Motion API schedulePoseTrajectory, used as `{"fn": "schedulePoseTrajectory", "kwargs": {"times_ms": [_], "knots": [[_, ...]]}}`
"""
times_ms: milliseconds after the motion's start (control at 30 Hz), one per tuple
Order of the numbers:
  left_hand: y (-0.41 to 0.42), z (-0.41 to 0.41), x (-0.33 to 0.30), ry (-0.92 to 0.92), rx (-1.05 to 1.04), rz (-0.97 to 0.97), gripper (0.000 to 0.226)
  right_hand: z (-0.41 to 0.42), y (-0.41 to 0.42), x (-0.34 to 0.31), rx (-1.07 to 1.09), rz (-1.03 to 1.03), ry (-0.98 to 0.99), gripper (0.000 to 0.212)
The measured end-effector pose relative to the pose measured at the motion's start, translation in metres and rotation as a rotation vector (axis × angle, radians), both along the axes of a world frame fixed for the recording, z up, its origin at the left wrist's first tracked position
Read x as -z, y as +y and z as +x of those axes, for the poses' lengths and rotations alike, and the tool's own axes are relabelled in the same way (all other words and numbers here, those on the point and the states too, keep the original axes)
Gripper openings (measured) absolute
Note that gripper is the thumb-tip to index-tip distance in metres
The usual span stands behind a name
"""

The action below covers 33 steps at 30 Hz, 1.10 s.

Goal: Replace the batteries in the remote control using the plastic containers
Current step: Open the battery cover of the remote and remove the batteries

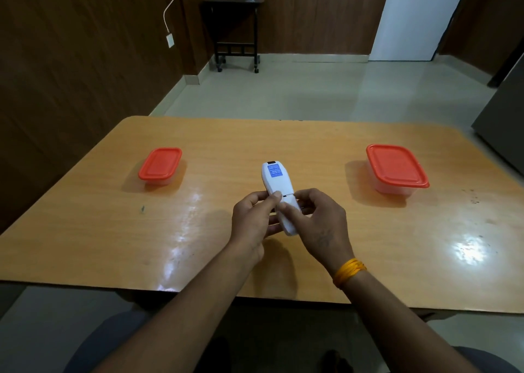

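A white remote control (276, 184) with a blue label on its back is held face down above the middle of the wooden table (226, 151). My left hand (252, 217) grips its lower half from the left, thumb pressed on the battery cover. My right hand (320, 219) holds the same end from the right, fingers curled round it. The battery cover looks closed. Two clear plastic containers with red lids stand closed on the table: a smaller container (160, 164) at the left and a larger container (395, 168) at the right. No batteries are visible.
The table's near edge runs just below my forearms. A dark side table (236, 29) with a small white pot stands against the far wall. A grey cabinet (504, 123) is beside the table's right end. Tiled floor lies beyond the table.
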State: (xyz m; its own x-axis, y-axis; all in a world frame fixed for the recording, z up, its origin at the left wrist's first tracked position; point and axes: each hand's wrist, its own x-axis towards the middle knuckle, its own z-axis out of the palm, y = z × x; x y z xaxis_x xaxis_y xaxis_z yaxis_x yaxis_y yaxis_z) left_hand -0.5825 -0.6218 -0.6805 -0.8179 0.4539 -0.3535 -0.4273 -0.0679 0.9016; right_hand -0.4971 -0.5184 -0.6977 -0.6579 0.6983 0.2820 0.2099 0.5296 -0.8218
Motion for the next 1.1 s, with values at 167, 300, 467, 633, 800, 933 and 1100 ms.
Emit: {"fn": "schedulePoseTrajectory", "kwargs": {"times_ms": [167,300,467,633,800,933,1100], "knots": [[0.000,0.000,0.002,0.018,-0.031,-0.028,0.024,-0.001,-0.008,0.006,0.008,0.180,-0.090,0.055],[0.000,-0.003,0.002,0.048,-0.024,-0.039,0.023,-0.001,-0.007,0.008,0.004,0.192,-0.027,0.048],[-0.003,-0.006,0.000,0.059,-0.029,-0.044,0.014,-0.001,-0.009,0.005,-0.038,0.104,-0.021,0.046],[-0.005,-0.014,0.002,0.035,-0.047,-0.070,0.011,0.000,-0.004,0.000,-0.034,-0.103,0.003,0.029],[-0.008,-0.020,0.003,-0.016,-0.035,-0.070,0.007,0.001,0.015,0.005,0.105,0.016,-0.093,0.043],[-0.007,-0.018,0.006,-0.030,-0.023,-0.080,0.009,0.002,0.028,0.020,0.151,0.211,-0.282,0.049],[-0.007,-0.020,0.008,-0.024,-0.015,-0.096,0.010,0.004,0.030,0.029,0.130,0.325,-0.410,0.045]]}}
